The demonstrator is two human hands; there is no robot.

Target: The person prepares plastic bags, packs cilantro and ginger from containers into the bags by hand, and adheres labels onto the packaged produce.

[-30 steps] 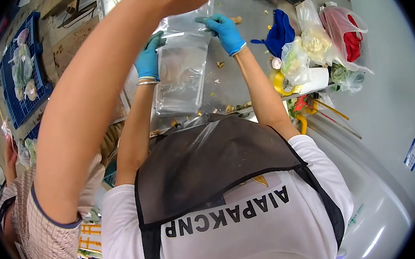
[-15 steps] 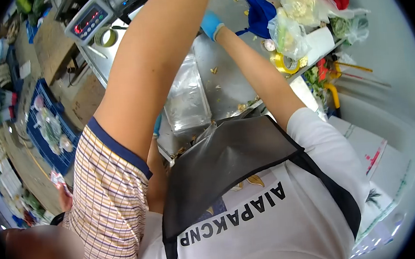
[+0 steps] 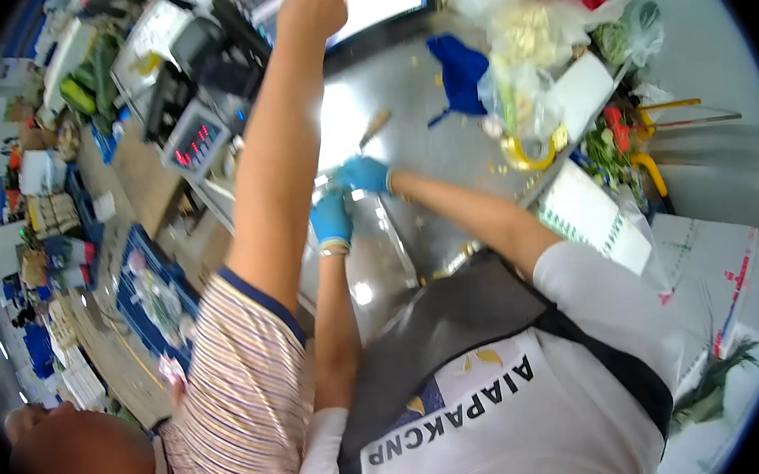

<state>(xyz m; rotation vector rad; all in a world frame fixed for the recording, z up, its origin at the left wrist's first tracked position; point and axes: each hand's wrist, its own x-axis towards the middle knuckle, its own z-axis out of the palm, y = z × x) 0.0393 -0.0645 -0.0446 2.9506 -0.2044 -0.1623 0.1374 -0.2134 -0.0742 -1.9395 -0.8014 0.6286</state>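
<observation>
My left hand (image 3: pixel 332 218), in a blue glove, is at the far end of a stack of clear plastic bags (image 3: pixel 373 264) on the metal table (image 3: pixel 447 191). Just beyond it and to the right, my right hand (image 3: pixel 364 174), also gloved in blue, has its fingers bent at the bags' far edge. Both hands look closed on a clear plastic bag, though glare and blur hide the fingertips. A knife-like tool with a wooden handle (image 3: pixel 377 123) lies past my right hand.
Another person's arm (image 3: pixel 280 165) crosses at the left toward a lit screen (image 3: pixel 379 1). A digital scale display (image 3: pixel 196 143) stands beside it. A blue cloth (image 3: pixel 460 72), bagged vegetables (image 3: pixel 511 93) and yellow tape (image 3: pixel 529 152) lie right. A blue crate (image 3: pixel 139 300) is lower left.
My right hand has come back from near the blue cloth to the bags. My left hand, mostly hidden before, now shows beside it. The other person's arm now reaches to the screen.
</observation>
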